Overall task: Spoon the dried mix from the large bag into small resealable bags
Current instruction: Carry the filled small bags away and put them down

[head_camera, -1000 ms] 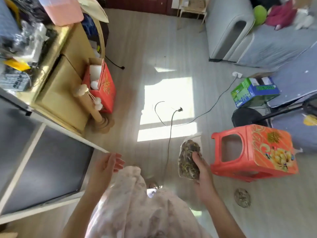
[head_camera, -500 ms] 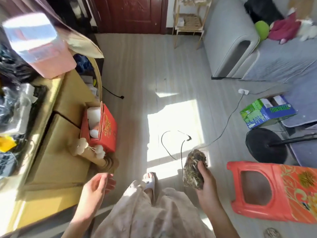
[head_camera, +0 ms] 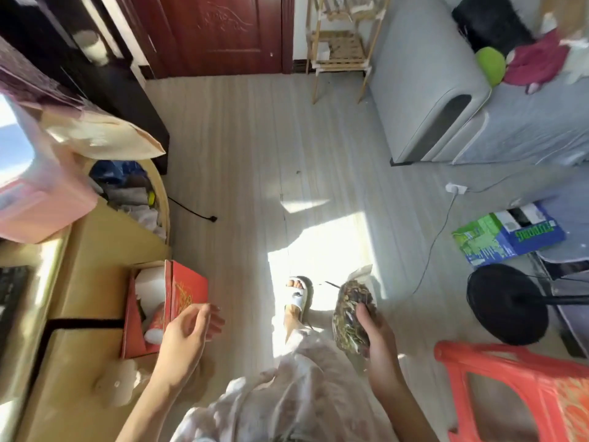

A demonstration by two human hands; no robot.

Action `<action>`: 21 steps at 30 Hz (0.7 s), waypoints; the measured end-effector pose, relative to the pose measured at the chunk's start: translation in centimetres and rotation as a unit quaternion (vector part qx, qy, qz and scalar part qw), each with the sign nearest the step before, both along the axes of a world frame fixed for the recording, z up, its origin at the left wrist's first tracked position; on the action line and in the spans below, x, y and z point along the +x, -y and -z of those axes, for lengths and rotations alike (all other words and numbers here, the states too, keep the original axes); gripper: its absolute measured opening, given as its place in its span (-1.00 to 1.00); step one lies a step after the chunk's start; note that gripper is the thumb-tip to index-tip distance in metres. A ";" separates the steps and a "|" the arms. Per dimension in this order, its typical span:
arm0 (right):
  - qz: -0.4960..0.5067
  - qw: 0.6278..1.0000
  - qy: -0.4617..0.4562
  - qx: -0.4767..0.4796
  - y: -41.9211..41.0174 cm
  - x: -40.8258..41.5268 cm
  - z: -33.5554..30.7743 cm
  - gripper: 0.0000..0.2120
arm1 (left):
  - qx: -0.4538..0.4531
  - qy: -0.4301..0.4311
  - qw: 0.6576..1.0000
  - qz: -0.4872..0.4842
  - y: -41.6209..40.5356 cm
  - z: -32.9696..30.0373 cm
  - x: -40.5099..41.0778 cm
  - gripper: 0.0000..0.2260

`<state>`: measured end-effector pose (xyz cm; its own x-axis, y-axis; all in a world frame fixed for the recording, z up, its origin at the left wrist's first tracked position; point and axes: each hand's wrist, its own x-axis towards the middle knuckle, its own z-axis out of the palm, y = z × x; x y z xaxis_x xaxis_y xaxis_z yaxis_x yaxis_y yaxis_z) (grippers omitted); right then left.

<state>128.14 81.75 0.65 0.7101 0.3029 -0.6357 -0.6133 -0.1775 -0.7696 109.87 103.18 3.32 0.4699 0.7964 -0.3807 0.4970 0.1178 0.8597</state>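
My right hand (head_camera: 379, 339) hides the lower side of the small resealable bag (head_camera: 350, 314) it grips. The clear bag bulges with brown-green dried mix; my left hand (head_camera: 188, 333) hangs loose, its grip empty.

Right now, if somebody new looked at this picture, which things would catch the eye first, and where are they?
First the small clear bag of dried brown-green mix, gripped in the right hand low in the middle, beside the bright patch of sunlight on the pale floor. Next the orange-red plastic stool at the lower right and the open red cardboard box at the left, just beyond the empty left hand.
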 end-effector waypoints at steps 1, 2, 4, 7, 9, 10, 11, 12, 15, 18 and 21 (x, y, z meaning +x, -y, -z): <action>-0.010 1.000 0.008 -0.001 -1.5 1.9 0.0 -0.55 | 0.003 0.000 1.000 0.001 -1.4 0.4 1.7 -0.77; -0.018 1.000 0.011 0.000 -3.1 3.9 -0.1 -0.55 | 0.004 -0.004 1.000 0.000 -2.7 0.7 3.5 -0.77; -0.025 1.000 0.016 0.005 -6.2 8.0 -0.9 -0.53 | 0.001 -0.009 1.000 -0.001 -5.4 0.9 6.9 -0.77; -0.027 0.999 0.024 0.010 -10.7 14.0 -2.0 -0.47 | 0.004 -0.005 1.000 0.013 -9.7 0.4 12.3 -0.76; -0.023 0.999 0.028 0.009 -13.5 17.5 -2.6 -0.45 | 0.010 -0.004 1.000 0.019 -12.4 -0.2 15.4 -0.77; -0.017 0.999 0.028 0.008 -14.8 19.1 -2.7 -0.46 | 0.009 -0.004 1.000 0.016 -13.6 -0.3 16.7 -0.77; -0.013 1.000 0.026 0.005 -16.0 20.5 -2.7 -0.47 | 0.005 -0.004 1.000 0.012 -14.7 -0.3 17.9 -0.78; -0.010 1.000 0.023 0.002 -17.2 21.9 -2.7 -0.49 | 0.002 -0.003 1.000 0.008 -15.8 -0.1 19.0 -0.78; -0.007 1.000 0.012 -0.003 -20.6 26.0 -2.5 -0.44 | -0.017 -0.010 1.000 0.007 -18.8 0.6 22.5 -0.78; 0.019 1.000 0.006 -0.007 -23.9 30.0 -2.0 -0.41 | -0.030 -0.023 0.999 0.014 -22.4 1.6 26.5 -0.78; 0.040 0.999 0.009 -0.010 -27.5 34.2 -1.3 -0.39 | -0.031 -0.034 0.998 0.033 -27.0 2.4 31.6 -0.78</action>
<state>162.30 109.22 1.98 0.7424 0.2320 -0.6285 -0.6126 -0.1446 -0.7771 141.51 130.22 0.90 0.4917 0.7386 -0.4613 0.5618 0.1356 0.8160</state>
